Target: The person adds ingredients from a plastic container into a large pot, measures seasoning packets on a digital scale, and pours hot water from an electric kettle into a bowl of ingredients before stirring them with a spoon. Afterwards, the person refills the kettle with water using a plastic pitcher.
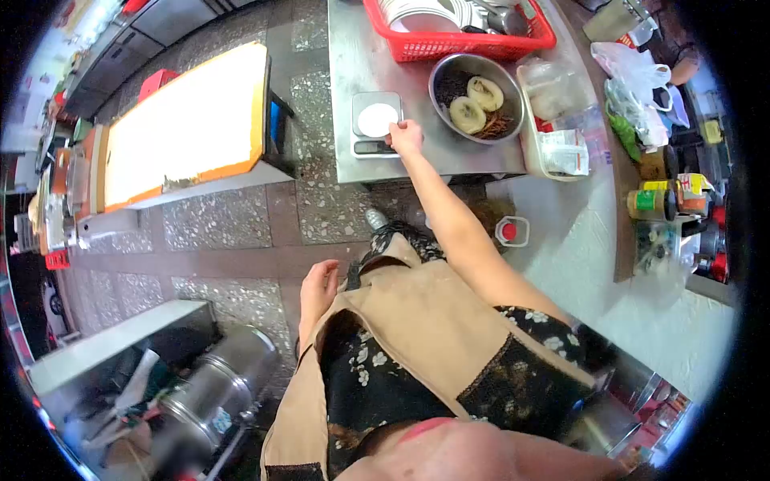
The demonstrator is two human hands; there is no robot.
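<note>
A metal table [349, 48] stands ahead of the person, with a kitchen scale [369, 149] near its front left corner. On the scale's square platform sits a round white thing [376, 121]; whether it is a dish or something in one cannot be told. A steel bowl [480, 67] stands to the right of the scale, apart from it, and a red basket [431, 52] fills the far end. To the left, across a strip of floor [220, 220], is a brightly lit table [188, 120] with orange edges; a steel drum [227, 375] is at the lower left.

The scale's long axis runs away from the person, its dark panel side at the near end and the platform beyond.

The bowl holds two pale round pieces [484, 94], dark bits and brown strips. The basket holds white plates [425, 14] and a ladle [508, 21]. A pale tub [532, 151] beside the bowl holds clear bags [553, 90] and a printed packet [565, 152].

The right hand [407, 137] is at the right edge of the white thing, fingers bent; its exact grip cannot be told. The left hand [319, 289] hangs beside the apron [433, 313], loosely curled and holding nothing visible
</note>
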